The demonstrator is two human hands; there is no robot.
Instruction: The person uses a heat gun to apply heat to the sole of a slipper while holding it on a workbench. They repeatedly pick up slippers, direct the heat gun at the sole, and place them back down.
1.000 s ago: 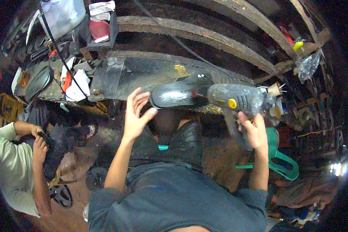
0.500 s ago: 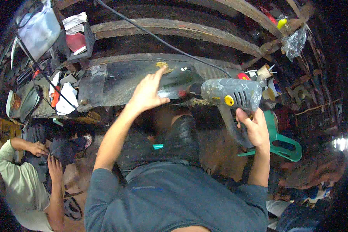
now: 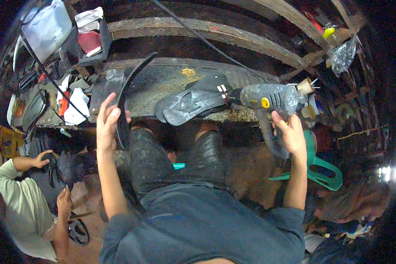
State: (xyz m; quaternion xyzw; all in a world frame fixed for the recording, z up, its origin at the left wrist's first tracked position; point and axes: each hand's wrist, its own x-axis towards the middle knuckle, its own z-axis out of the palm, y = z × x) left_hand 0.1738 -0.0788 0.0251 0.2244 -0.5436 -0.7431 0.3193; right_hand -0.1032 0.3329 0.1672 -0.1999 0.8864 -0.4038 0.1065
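In my right hand (image 3: 290, 132) is a grey heat gun (image 3: 268, 99) with a yellow dial, my fingers wrapped round its handle. Its nozzle points left, close to the toe or heel end of a black shoe sole (image 3: 185, 105) that lies on the bench. Small pale marks show on the sole near the nozzle. At the left, my left hand (image 3: 106, 130) is raised by the bench edge. A long, curved black strip (image 3: 134, 79) passes between its thumb and a fingertip behind, and looks held there; its lower end falls beside my forearm.
The dark workbench (image 3: 149, 86) carries a yellow smear. White and orange scraps (image 3: 77, 110) lie at its left end. A cable (image 3: 193, 33) crosses above. A green plastic chair (image 3: 323, 171) stands at right. Lower left, another person's hands (image 3: 64, 200) handle a black piece.
My left hand has drawn back left from over the bench, and the black strip now shows at it. The sole has come into plain view. The heat gun has shifted slightly right.
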